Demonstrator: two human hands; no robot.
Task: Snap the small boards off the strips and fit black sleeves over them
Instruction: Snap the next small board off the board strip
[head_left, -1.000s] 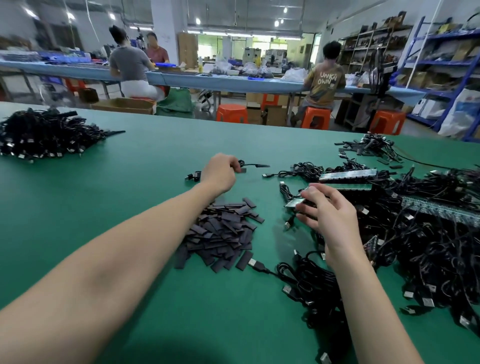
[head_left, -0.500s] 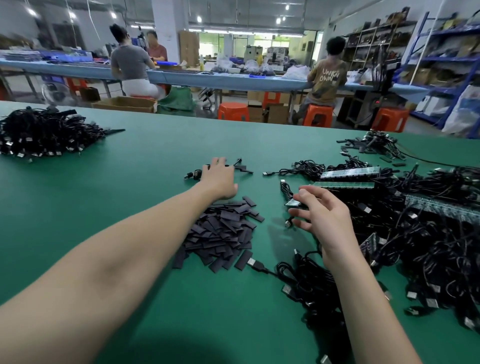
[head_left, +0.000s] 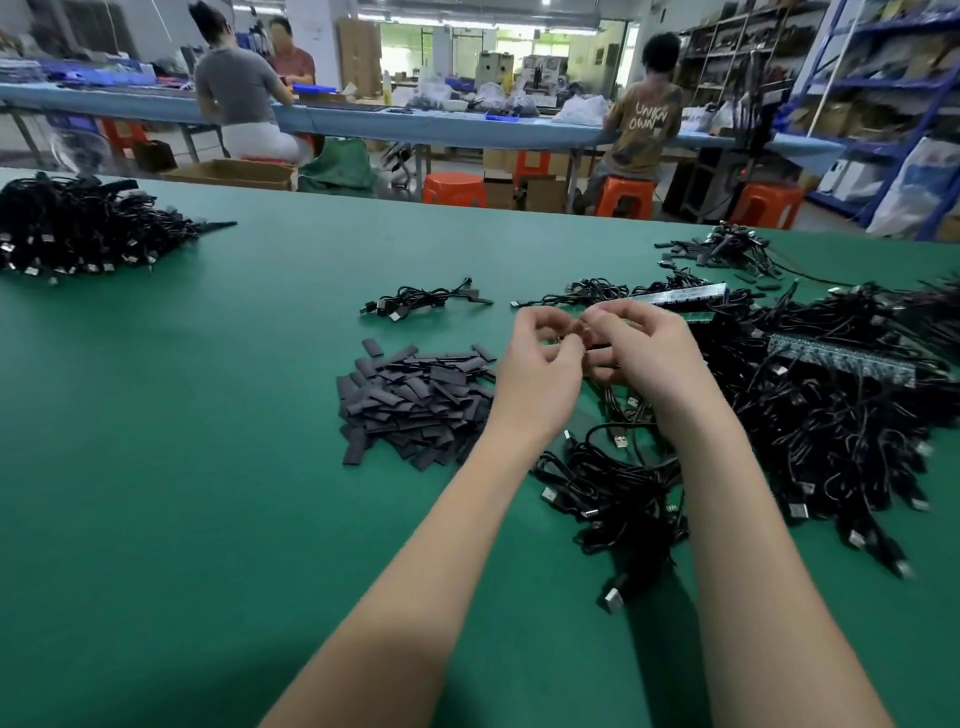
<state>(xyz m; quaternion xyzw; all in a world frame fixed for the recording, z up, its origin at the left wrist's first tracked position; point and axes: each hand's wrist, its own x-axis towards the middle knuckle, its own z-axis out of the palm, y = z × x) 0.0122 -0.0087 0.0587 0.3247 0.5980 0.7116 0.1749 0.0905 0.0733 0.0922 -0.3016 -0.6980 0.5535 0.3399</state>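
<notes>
Pinching something tiny between them: left hand (head_left: 540, 374) and right hand (head_left: 644, 353), fingers curled, tips touching above counter (head_left: 208, 467). Cannot tell what. Sleeves (head_left: 415, 405) near left: light, floppy, hold by edges. Strips (head_left: 841, 358) right: stiff, snappy.

The left hand (head_left: 540, 374) drew back from the small cable bundle (head_left: 423, 301) beyond the heap of black sleeves (head_left: 415, 405) and came in to meet the right hand (head_left: 641, 358), which lifted off the board strip (head_left: 680, 296). Both hands' fingertips closed together on a small piece too blurred to identify.
</notes>
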